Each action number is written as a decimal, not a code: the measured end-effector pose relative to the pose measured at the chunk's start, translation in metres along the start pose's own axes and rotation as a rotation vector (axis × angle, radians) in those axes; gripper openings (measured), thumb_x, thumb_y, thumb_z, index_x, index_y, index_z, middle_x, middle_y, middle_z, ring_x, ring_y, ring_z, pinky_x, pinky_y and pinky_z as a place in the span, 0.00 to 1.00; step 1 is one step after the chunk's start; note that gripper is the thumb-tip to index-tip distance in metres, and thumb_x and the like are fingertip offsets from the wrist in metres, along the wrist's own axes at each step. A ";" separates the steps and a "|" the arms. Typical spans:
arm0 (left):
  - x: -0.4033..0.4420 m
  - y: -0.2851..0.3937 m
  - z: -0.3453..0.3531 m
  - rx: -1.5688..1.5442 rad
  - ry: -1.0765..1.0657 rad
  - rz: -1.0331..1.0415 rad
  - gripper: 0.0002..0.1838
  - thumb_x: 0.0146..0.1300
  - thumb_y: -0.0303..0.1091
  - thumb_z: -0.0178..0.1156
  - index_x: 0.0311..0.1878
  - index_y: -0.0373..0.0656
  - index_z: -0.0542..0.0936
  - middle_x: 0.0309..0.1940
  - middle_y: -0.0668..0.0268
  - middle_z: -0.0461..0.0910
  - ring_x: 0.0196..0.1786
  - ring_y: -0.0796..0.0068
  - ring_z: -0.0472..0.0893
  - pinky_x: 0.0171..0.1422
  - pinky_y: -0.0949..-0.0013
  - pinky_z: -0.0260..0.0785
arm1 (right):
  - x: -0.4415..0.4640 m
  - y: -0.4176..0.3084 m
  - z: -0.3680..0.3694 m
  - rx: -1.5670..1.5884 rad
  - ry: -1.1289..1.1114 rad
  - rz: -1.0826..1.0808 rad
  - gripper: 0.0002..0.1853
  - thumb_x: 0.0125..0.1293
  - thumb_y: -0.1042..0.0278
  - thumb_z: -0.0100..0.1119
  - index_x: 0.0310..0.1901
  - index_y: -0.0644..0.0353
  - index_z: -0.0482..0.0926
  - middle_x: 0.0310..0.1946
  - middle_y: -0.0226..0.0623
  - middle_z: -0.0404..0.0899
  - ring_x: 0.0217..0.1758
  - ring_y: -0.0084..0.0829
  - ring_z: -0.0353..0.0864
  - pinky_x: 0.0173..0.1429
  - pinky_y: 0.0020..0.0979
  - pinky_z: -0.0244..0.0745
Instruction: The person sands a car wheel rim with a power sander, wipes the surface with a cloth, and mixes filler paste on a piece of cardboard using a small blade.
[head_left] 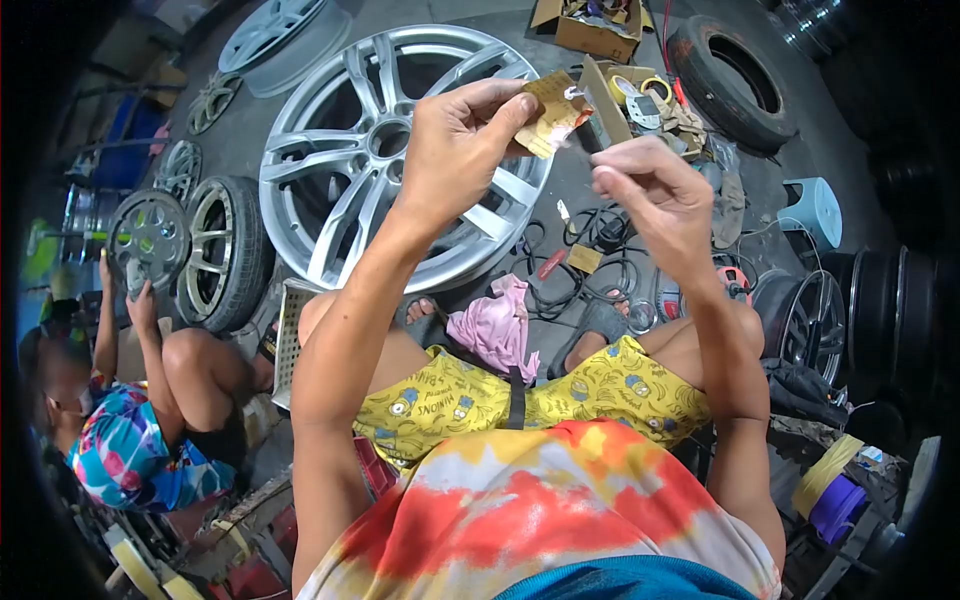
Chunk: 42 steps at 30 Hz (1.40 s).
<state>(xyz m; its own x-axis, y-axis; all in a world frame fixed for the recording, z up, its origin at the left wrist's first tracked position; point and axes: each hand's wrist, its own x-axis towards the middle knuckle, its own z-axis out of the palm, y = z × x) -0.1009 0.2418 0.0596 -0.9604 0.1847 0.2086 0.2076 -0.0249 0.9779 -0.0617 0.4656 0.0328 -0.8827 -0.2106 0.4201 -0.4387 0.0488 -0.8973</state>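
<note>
My left hand (462, 140) pinches a worn yellow-brown card (548, 108) between thumb and fingers. White and orange-red smears mark its right side. Close to that edge, my right hand (655, 198) has its fingers closed on a thin, dark, flat scraper (592, 135), partly blurred and covered by the fingers. Whether the scraper touches the card I cannot tell. Behind my left hand, a large silver alloy wheel (272, 190) lies on the floor with its spokes facing up.
A pink cloth (495, 322) and black cables (545, 295) lie near my feet. Farther off are cardboard boxes (600, 38), a tire (690, 75) and a blue stool (812, 212). At left, another person (130, 440) holds a wheel cover (148, 235) beside a tired wheel (250, 245).
</note>
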 end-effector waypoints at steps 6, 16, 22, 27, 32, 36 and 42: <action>0.001 -0.003 -0.001 -0.017 -0.031 0.012 0.14 0.75 0.32 0.62 0.54 0.30 0.85 0.40 0.60 0.89 0.41 0.77 0.87 0.46 0.71 0.84 | -0.001 0.001 -0.002 0.082 -0.014 0.063 0.06 0.69 0.80 0.66 0.47 0.69 0.84 0.43 0.37 0.84 0.42 0.22 0.84 0.47 0.23 0.81; -0.003 0.003 0.000 -0.057 -0.068 -0.053 0.17 0.73 0.37 0.66 0.57 0.34 0.85 0.42 0.63 0.88 0.42 0.80 0.86 0.45 0.75 0.80 | -0.002 0.005 0.001 0.229 0.066 0.196 0.08 0.73 0.75 0.64 0.49 0.69 0.82 0.40 0.43 0.87 0.36 0.27 0.87 0.41 0.26 0.85; -0.001 0.003 0.000 -0.063 -0.063 -0.040 0.18 0.73 0.38 0.66 0.57 0.34 0.84 0.42 0.63 0.88 0.42 0.80 0.86 0.46 0.75 0.81 | -0.002 -0.004 -0.002 0.334 -0.031 0.342 0.07 0.74 0.74 0.63 0.48 0.69 0.82 0.39 0.43 0.86 0.35 0.27 0.87 0.39 0.26 0.84; 0.001 -0.001 -0.002 -0.100 -0.021 -0.075 0.18 0.73 0.37 0.65 0.57 0.33 0.84 0.43 0.62 0.88 0.41 0.79 0.86 0.47 0.73 0.82 | 0.000 0.000 0.001 0.255 0.026 0.136 0.07 0.72 0.77 0.64 0.47 0.69 0.82 0.41 0.42 0.86 0.39 0.27 0.87 0.42 0.26 0.84; 0.003 -0.007 0.000 -0.417 -0.069 -0.270 0.17 0.72 0.33 0.66 0.58 0.32 0.82 0.46 0.59 0.87 0.43 0.74 0.87 0.50 0.70 0.85 | 0.007 0.005 0.006 -0.258 0.171 -0.306 0.11 0.61 0.83 0.72 0.46 0.64 0.85 0.43 0.39 0.85 0.43 0.26 0.86 0.44 0.25 0.82; 0.003 -0.001 -0.004 -0.442 -0.029 -0.311 0.18 0.71 0.32 0.66 0.58 0.31 0.81 0.47 0.58 0.86 0.43 0.73 0.88 0.50 0.69 0.85 | 0.003 0.005 0.008 -0.400 0.138 -0.350 0.14 0.58 0.82 0.75 0.45 0.61 0.86 0.43 0.38 0.85 0.42 0.26 0.86 0.42 0.26 0.82; 0.004 -0.002 -0.007 -0.208 0.005 -0.127 0.17 0.72 0.35 0.66 0.57 0.32 0.83 0.45 0.59 0.87 0.44 0.74 0.88 0.51 0.69 0.84 | -0.002 -0.001 0.001 -0.431 0.089 -0.342 0.11 0.58 0.82 0.75 0.43 0.62 0.87 0.41 0.40 0.87 0.41 0.27 0.86 0.41 0.26 0.81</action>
<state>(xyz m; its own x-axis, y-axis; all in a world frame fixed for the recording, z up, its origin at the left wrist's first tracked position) -0.1063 0.2356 0.0584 -0.9774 0.1947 0.0829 0.0424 -0.2034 0.9782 -0.0596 0.4647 0.0329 -0.6807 -0.2019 0.7042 -0.7152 0.3909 -0.5793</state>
